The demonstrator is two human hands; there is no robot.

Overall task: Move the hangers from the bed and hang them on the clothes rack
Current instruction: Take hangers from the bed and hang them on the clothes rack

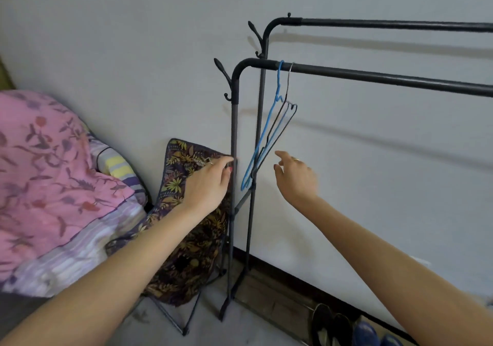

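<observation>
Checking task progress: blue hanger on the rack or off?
On. The blue hanger hooks over the rack's front bar; neither hand holds it.

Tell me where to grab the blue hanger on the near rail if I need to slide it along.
Pinch the blue hanger by its neck just under the hook, coming from your side. It hangs edge-on and tilted from the near rail, beside a dark hanger, so its lower frame would likely swing.

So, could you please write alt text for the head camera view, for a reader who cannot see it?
Two hangers, a blue hanger and a black hanger, hang on the front bar of a black clothes rack by a white wall. The left hand and the right hand reach toward them, holding nothing. A bed with a pink blanket is at the left.
</observation>
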